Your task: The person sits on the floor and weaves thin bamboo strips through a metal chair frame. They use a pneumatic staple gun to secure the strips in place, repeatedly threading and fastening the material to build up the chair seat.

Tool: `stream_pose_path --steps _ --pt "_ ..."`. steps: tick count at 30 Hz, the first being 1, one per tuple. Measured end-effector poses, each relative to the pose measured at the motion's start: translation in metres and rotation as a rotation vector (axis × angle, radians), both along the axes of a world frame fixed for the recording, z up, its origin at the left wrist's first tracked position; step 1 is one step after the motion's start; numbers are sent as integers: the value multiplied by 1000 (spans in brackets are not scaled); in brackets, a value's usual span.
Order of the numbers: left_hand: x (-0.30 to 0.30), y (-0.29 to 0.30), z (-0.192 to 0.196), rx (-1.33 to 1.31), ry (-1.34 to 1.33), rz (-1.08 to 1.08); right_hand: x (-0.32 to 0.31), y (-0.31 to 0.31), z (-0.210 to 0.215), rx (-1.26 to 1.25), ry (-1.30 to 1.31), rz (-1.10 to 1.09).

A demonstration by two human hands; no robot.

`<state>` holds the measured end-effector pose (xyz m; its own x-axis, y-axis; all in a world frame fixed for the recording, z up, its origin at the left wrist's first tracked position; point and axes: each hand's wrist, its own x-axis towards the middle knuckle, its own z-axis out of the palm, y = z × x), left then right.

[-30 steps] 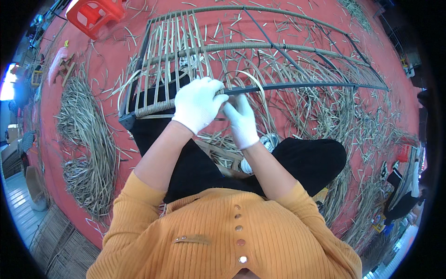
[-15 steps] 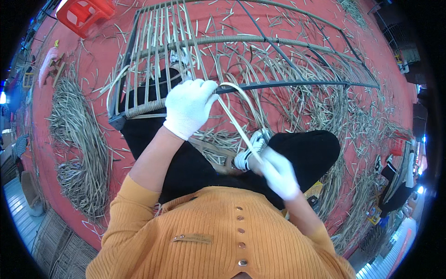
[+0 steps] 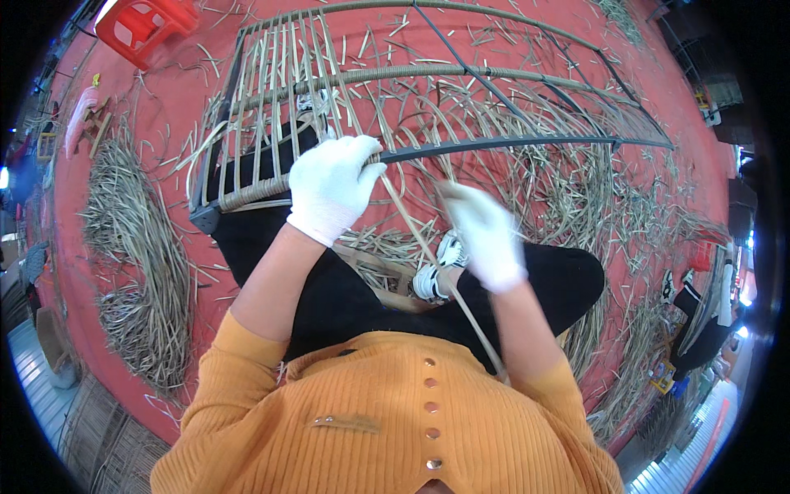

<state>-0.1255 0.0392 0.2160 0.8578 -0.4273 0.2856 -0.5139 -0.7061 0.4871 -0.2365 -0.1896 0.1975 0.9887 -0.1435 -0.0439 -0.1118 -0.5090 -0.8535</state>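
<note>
My left hand, in a white knit glove, is closed around the near bar of a dark metal frame, at the end of the wrapped part. From under its fingers a pale flat woven-cane-like strip slants down toward my right forearm. My right hand, gloved too, is in the air right of the strip, apart from it as far as I can see; motion smears its fingers. Wrapped strip covers the bar left of my left hand, and parallel strips span the frame's left end.
Bundles of strips lie on the red floor at left, with loose heaps at right. A red plastic stool stands far left. My crossed legs are under the frame's near side.
My right hand has moved up and forward, away from the strip it was pulling. The loop of strip at the bar has tightened. My left hand stays at the bar.
</note>
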Motion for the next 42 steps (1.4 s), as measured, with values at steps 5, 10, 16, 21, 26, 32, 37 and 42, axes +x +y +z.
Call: stream_pose_path --steps 5,10,16,21,26,32,37,42 --pt "0 -2 1 -17 25 62 75 86 -75 412 118 36" --pt "-2 -3 0 -28 52 102 79 93 -95 626 -87 -165" --pt "-4 -3 -2 -32 24 72 75 97 -101 349 -71 -66" --pt "0 4 -3 40 -38 -82 26 83 -22 496 126 -13" --pt "-2 1 -5 -18 -144 -40 106 61 47 466 -50 102" --pt "-3 -9 -3 87 -150 23 147 53 55 -260 -108 145" --pt "3 -10 1 131 71 26 42 75 15 464 176 -272" --pt "12 -3 8 211 161 -93 61 84 -10 -54 -50 28"
